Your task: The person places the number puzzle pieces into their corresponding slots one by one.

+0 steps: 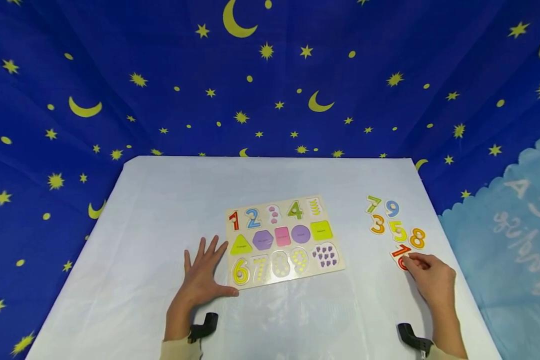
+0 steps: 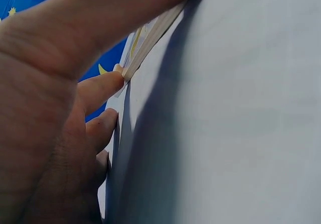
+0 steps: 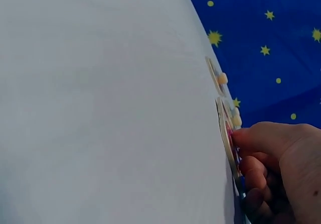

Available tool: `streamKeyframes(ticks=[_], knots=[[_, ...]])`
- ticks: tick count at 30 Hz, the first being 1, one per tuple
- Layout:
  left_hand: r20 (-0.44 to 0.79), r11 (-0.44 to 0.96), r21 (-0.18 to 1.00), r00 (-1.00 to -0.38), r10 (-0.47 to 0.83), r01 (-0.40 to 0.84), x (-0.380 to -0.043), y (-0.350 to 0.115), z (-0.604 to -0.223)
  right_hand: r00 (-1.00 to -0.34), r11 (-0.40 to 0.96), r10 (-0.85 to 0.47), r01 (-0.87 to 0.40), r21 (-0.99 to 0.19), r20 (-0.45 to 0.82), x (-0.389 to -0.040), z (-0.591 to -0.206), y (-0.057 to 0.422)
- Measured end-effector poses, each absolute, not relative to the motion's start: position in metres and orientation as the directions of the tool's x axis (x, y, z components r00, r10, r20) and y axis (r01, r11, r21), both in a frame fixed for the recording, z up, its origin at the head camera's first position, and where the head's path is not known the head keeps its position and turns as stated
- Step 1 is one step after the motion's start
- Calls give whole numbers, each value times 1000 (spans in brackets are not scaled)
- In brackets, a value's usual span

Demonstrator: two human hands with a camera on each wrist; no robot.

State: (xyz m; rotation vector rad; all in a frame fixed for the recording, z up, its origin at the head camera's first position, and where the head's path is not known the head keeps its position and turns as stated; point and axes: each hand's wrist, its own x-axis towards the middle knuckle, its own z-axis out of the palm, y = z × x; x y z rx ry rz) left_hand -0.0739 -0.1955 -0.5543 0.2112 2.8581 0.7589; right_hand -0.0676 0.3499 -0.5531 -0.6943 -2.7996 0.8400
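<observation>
A wooden puzzle board lies mid-table, with numbers 1, 2, 4 and 6 and coloured shapes set in it. My left hand rests flat on the table at the board's near-left corner, fingers spread, thumb along the front edge. The left wrist view shows this hand against the board's edge. My right hand has its curled fingers on a red number 10 piece lying on the table at the right. In the right wrist view its fingertips pinch that piece at its edge.
Loose pieces 7, 9, 3, 5 and 8 lie just beyond the right hand. White cloth covers the table. A blue starry backdrop surrounds it; a light-blue cloth hangs at the right.
</observation>
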Motion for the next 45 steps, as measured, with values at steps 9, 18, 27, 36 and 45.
streamKeyframes(ticks=[9,18,27,36,45], knots=[[-126,860,502,-975,181,95,-75,-198,-552,-906,756,421,320,-571,50,-65,-550,343],[-153,863,499,-974,169,72,-73,-197,-553,-943,802,318,210,-559,102,-67,-545,338],[-140,864,496,-975,175,83,-73,-197,-552,-979,815,162,63,-577,123,-74,-534,333],[-137,864,495,-973,186,95,-73,-198,-554,-980,788,44,-84,-610,192,-84,-530,320],[-136,866,490,-973,185,96,-74,-198,-552,-980,744,-78,-180,-643,184,-95,-528,303]])
